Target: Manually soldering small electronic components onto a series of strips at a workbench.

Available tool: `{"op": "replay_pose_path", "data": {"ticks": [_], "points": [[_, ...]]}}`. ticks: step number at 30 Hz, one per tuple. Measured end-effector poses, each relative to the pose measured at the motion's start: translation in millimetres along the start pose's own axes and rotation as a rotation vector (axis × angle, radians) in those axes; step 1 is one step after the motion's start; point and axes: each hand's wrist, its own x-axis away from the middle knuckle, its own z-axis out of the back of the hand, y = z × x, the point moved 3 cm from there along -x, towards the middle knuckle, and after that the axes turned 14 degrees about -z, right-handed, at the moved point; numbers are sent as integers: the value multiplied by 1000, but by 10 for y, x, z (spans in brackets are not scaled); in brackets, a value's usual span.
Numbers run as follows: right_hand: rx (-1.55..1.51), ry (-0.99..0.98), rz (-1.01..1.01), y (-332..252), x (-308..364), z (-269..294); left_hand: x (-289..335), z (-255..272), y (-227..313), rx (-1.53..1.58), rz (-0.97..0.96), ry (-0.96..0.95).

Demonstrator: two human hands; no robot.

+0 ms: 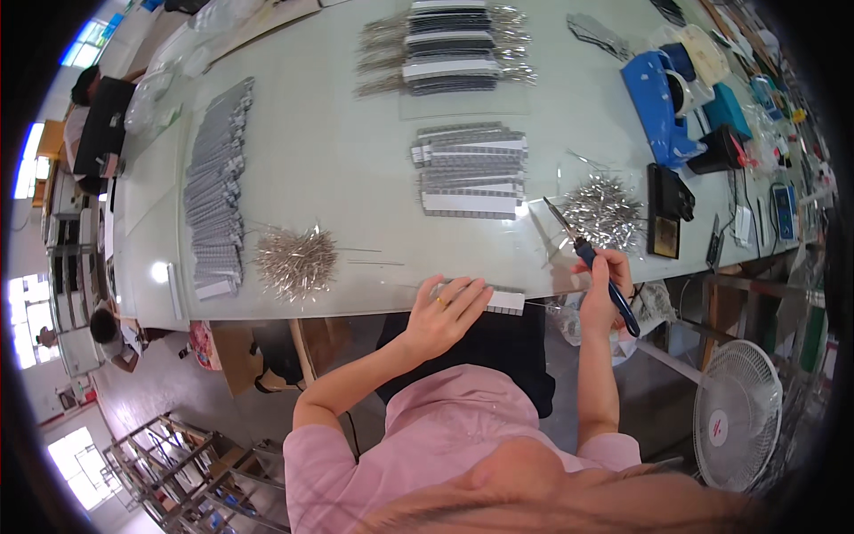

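My left hand (449, 311) lies with stretched fingers over a narrow grey-and-white strip (507, 303) at the table's near edge. Only the strip's right end shows beyond the fingertips, with thin wires at its side; the thumb is hidden. In my right hand (603, 287) is a soldering iron (584, 253) with a dark blue handle, its tip pointing up and left. Just beyond that hand sits a pile of thin silvery wire leads (605, 212). Another heap of leads (298, 261) lies to the left, with a few loose wires beside it.
A stack of grey-and-white strips (470, 171) lies mid-table, and a bundle with leads (451, 49) beyond it. A long row of grey strips (216, 187) runs along the left. A blue tape dispenser (656, 107) and black soldering stand (665, 214) are right; a fan (737, 416) stands below.
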Motion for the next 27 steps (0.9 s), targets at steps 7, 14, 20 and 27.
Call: {"op": "replay_pose_path", "data": {"ticks": [7,14,20,27], "points": [[-68,199,173,101,-214,41,-524,359,-533,320,38,-78],[-199,185,166,193,-207,113,-1458,212,-2174,-98,8,238],[-160,122,150,241,-187,95,-1601,-160,-2670,-235,-10,176],[-188,129,195,150,-203,62,-1277,159,-1756,-29,-84,14]]}}
